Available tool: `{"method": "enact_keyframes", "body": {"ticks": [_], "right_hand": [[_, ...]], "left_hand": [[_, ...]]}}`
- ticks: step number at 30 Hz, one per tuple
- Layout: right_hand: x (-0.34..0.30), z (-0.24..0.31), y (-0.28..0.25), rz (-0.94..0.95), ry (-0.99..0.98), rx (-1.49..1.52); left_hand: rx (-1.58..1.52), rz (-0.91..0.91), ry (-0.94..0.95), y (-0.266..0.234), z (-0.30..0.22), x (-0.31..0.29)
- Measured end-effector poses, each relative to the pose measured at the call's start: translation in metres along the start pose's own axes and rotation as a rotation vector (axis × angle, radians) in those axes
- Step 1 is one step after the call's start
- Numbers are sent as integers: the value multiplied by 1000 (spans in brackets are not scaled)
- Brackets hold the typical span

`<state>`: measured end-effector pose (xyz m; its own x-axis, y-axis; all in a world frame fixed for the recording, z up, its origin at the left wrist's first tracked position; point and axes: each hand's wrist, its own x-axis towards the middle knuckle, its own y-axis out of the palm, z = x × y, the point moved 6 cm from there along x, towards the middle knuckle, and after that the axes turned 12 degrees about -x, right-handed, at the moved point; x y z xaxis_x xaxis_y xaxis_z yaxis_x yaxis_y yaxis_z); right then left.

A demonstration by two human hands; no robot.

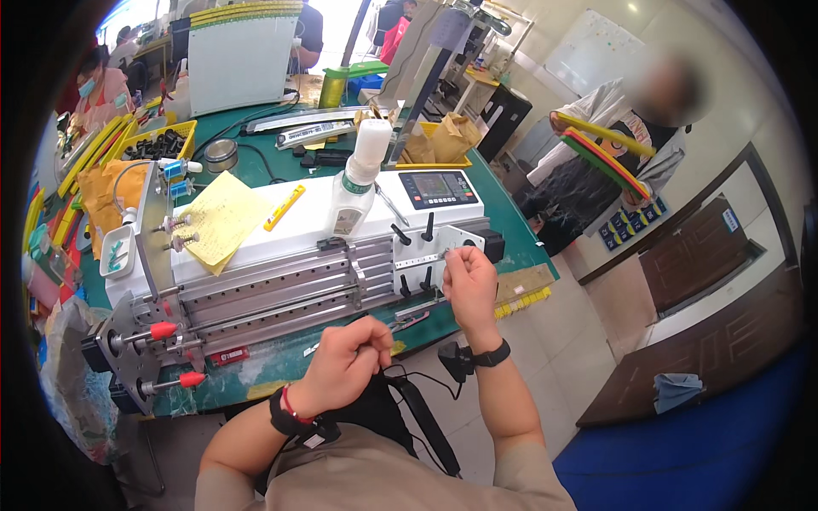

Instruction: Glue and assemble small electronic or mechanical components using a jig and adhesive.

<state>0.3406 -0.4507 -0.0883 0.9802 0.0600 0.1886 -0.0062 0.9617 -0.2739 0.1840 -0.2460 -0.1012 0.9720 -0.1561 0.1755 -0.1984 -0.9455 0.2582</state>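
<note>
My right hand (pixel 471 285) is raised at the right end of a long metal bench machine (pixel 264 285), beside its upright white plate (pixel 413 264) with black pegs. Thumb and fingertips are pinched together; whatever small thing sits between them is too small to name. Lower and to the left, my left hand (pixel 345 364) hovers in front of the machine's near edge with its fingers curled in, and their contents are hidden. A white squeeze bottle (pixel 351 200) stands on the machine's white top, left of the control panel (pixel 439 189) with its small screen.
A yellow marker (pixel 285 208) and yellow paper sheets (pixel 220 220) lie on the machine. Two red-tipped rods (pixel 162 330) stick out at its left end. Behind stands a yellow bin of black parts (pixel 162 143). Another person (pixel 609 153) holds coloured strips at the right.
</note>
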Motion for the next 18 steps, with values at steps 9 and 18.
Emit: {"method": "enact_keyframes", "body": {"ticks": [9, 18], "right_hand": [[-47, -8, 0, 64, 106, 302], [-91, 6, -1, 104, 146, 417]], "left_hand": [[802, -268, 648, 9, -24, 90], [653, -210, 237, -3, -14, 106]]}}
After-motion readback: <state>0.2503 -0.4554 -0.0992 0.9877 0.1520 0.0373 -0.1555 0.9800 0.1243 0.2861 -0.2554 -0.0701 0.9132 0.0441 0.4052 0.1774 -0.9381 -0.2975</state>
